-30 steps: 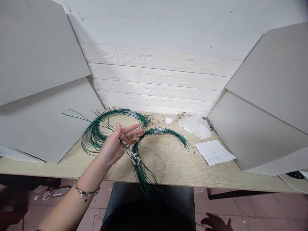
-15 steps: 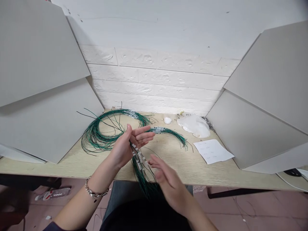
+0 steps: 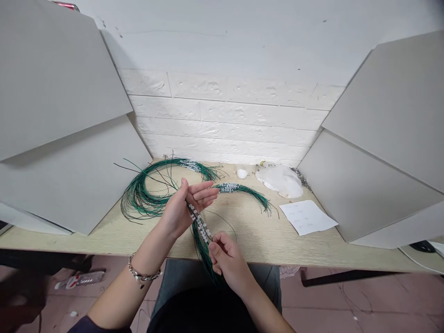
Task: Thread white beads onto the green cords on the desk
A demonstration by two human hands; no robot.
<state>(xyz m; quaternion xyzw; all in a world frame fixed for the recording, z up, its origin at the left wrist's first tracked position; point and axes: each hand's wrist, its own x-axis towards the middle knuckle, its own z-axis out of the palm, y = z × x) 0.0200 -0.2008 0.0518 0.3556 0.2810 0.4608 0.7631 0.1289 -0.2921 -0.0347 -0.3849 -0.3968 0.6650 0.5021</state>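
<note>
A bundle of thin green and black wires (image 3: 201, 249) with white bead-like pieces (image 3: 199, 224) runs across the palm of my left hand (image 3: 180, 208). That hand is turned palm up, with its fingers stretched out to the right and the thumb raised; it carries the bundle at the thumb's base. Lower down, my right hand (image 3: 227, 263) has its fingers closed around part of the same wires, just below the white pieces. The lower wire ends hang past the table's front edge. Behind my left hand lies a large coil of similar wires (image 3: 138, 199).
Two more clusters of white pieces sit on the coil's wires (image 3: 255, 192) near the wall. To the right are a small white container (image 3: 242, 173), a white crumpled mass (image 3: 279, 180) and a sheet of paper (image 3: 307, 217). Grey panels (image 3: 391, 162) flank the table.
My right hand has moved slightly up and left and closed on the wires below the white pieces. These pieces now sit closer together in a line. My left hand stays nearly in place.
</note>
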